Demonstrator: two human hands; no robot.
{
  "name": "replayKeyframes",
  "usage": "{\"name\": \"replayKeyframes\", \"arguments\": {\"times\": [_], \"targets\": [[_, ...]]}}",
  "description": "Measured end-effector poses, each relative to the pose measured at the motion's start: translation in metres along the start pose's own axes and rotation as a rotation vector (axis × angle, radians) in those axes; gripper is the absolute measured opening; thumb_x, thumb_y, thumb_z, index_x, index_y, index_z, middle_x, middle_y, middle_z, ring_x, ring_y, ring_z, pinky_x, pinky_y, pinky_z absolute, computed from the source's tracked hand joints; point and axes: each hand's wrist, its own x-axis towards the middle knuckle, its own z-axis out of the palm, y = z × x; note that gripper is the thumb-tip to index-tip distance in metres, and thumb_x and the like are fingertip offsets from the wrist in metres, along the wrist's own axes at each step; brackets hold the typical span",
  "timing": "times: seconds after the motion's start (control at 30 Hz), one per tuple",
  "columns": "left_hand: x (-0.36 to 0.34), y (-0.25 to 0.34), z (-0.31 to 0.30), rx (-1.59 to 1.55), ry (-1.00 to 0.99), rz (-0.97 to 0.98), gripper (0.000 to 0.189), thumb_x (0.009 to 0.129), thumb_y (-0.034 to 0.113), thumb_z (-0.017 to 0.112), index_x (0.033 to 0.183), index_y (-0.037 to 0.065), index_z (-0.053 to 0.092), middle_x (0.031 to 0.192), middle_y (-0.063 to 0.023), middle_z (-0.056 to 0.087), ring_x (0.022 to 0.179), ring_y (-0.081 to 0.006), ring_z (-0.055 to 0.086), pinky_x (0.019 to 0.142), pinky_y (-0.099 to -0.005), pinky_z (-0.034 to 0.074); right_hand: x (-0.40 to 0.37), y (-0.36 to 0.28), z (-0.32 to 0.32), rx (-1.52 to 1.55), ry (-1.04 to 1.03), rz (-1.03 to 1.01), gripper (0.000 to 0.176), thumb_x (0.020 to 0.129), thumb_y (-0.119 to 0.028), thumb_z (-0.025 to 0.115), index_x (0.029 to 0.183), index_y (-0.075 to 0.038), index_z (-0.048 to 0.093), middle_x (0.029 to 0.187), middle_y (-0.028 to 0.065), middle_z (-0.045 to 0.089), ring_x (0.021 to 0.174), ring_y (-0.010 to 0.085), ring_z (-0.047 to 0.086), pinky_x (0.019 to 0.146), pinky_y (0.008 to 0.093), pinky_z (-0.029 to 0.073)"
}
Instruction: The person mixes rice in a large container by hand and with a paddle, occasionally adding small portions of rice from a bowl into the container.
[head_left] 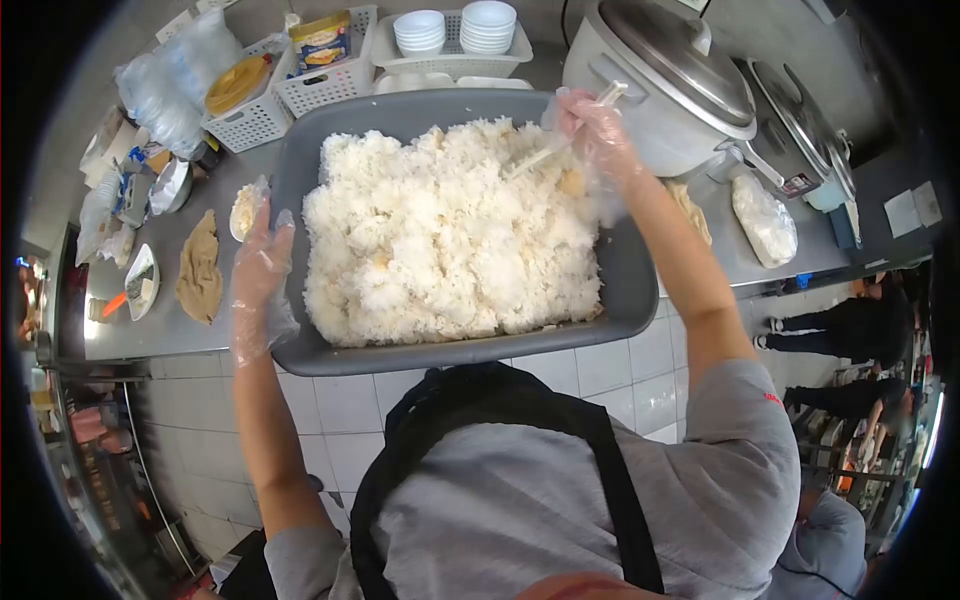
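Note:
A large grey tub (640,270) full of white rice (450,240) stands at the counter's front edge. My right hand (597,130), in a clear plastic glove, is closed round a pale stick-like utensil (535,160) over the tub's back right; its lower end reaches the rice. Beside the tub's left wall is my left hand (262,262), also gloved, with its fingers pointing up. Just above those fingers is a small white bowl (244,212) with pale food; the fingertips overlap its edge, and whether they hold it is unclear.
White baskets (250,122) and stacked white bowls (488,28) line the back. Large lidded cookers (650,90) stand at the right, near a bag of white food (763,220). A brown cloth (200,270) and a dish (142,283) lie left. Other people (850,330) are at far right.

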Motion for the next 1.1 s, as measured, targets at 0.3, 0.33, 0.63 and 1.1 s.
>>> {"name": "replayKeyframes", "arguments": {"times": [0.3,0.33,0.63,1.1], "targets": [[0.005,-0.023,-0.010,-0.045,-0.115,0.054,0.071,0.085,0.037,0.055,0.141,0.000,0.031,0.141,-0.0222,0.039,0.131,-0.0320,0.038,0.107,-0.0343,0.030,-0.038,-0.058,0.061,-2.459,-0.305,-0.535,0.016,0.082,-0.023,0.058,0.092,-0.011,0.060,0.082,0.0051,0.058,0.076,0.0195,0.057,0.069,0.0360,0.045],[0.006,-0.029,-0.008,-0.065,-0.124,0.069,0.072,0.085,0.037,0.055,0.141,-0.001,0.031,0.142,-0.0223,0.038,0.132,-0.0315,0.037,0.108,-0.0340,0.029,-0.043,-0.043,0.052,-2.509,-0.432,-0.338,0.015,0.080,-0.021,0.058,0.091,-0.011,0.060,0.083,0.0055,0.058,0.076,0.0203,0.057,0.069,0.0377,0.045],[0.007,-0.030,0.001,-0.215,-0.038,0.117,0.066,0.083,0.022,0.056,0.139,-0.005,0.032,0.140,-0.0273,0.038,0.133,-0.0347,0.035,0.109,-0.0343,0.028,-0.046,-0.161,0.198,-2.610,-0.303,-0.023,0.023,0.096,-0.023,0.044,0.091,-0.007,0.059,0.071,0.0104,0.061,0.071,0.0241,0.063,0.066,0.0389,0.049],[0.009,-0.024,-0.009,-0.287,-0.120,0.074,0.064,0.080,0.019,0.054,0.135,-0.008,0.036,0.120,-0.0332,0.050,0.112,-0.0431,0.052,0.097,-0.0436,0.040,0.079,0.082,0.215,-2.033,-0.610,0.151,0.055,0.096,-0.048,0.034,0.085,-0.005,0.066,0.086,0.0176,0.066,0.081,0.0332,0.064,0.072,0.0420,0.050]]}}
